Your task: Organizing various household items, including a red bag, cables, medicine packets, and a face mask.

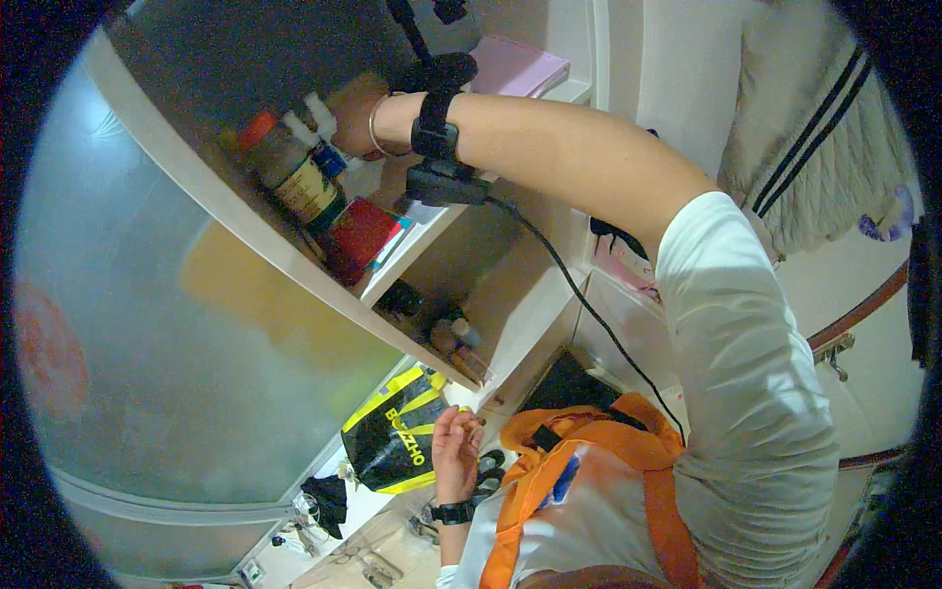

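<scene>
My right hand [357, 118] reaches into an upper shelf compartment [405, 269], a bracelet and a black strapped-on device [445, 180] at its wrist. Blur and shade hide its fingers, so its grip is unclear. Close by it are two white objects [309, 121], a blue-capped item [328, 158] and a dark glass bottle [305, 191] with a red cap and a label. A red box [360, 235] lies beside the bottle. Below the shelf corner my left hand [458, 449] has its palm turned up and fingers curled; whether something small is between the fingertips is unclear.
A lower compartment holds several small containers [449, 335]. A black and yellow bag [394, 434] bearing writing stands near my left hand. Pink paper or a pad [519, 66] lies on the shelf. A black cable [581, 294] runs along my right arm. Frosted panel [221, 331] at left.
</scene>
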### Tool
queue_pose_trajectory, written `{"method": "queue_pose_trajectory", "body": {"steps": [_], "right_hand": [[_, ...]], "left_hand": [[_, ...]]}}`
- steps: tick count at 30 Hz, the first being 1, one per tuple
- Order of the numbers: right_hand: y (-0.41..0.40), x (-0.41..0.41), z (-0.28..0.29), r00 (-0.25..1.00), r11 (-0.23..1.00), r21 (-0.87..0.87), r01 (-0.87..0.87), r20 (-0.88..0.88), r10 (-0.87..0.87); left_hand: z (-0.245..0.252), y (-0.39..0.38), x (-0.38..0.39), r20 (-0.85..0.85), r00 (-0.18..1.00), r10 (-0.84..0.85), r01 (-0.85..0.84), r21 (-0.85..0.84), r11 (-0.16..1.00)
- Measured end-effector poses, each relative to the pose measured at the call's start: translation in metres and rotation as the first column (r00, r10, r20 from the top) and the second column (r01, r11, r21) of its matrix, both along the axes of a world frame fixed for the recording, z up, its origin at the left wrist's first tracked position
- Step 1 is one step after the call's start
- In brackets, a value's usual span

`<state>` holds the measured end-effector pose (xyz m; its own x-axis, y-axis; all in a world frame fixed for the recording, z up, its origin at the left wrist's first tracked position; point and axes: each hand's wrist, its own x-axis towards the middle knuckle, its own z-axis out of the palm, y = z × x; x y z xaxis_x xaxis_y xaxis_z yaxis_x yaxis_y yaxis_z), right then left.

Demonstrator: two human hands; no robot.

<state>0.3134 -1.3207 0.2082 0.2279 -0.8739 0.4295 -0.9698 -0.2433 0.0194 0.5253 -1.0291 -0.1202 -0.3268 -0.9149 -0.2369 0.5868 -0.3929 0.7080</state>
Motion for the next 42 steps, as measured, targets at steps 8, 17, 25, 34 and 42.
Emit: {"method": "queue_pose_trajectory", "body": {"steps": [8, 17, 25, 34, 42], "right_hand": [[0.062, 0.015, 0.038, 0.978, 0.944, 0.329, 0.015, 0.19, -0.081], [0.04, -0.004, 0.016, 0.922, 0.972, 0.175, -0.155, 0.38, 0.079], [0.089, -0.091, 0.012, 0.905, 0.994, -0.083, -0.066, 0.416, 0.095], [0.092, -0.131, 0.006, 0.908, 0.97, 0.201, 0.135, 0.368, -0.202], [0.062, -0.142, -0.016, 0.89, 0.999, 0.009, 0.047, 0.454, -0.046]], "left_hand": [[-0.003, -0.001, -0.001, 0.054, 0.998, -0.013, 0.013, -0.005, 1.0], [0.009, 0.0, -0.004, 0.058, 0.998, -0.019, 0.019, 0.0, 1.0], [-0.001, 0.001, -0.006, 0.037, 0.999, 0.022, -0.023, 0.006, 1.0], [0.002, -0.006, -0.024, 0.033, 0.999, -0.036, 0.036, -0.017, 0.999], [0.001, -0.004, -0.031, 0.023, 0.999, -0.043, 0.043, 0.01, 0.999]]}}
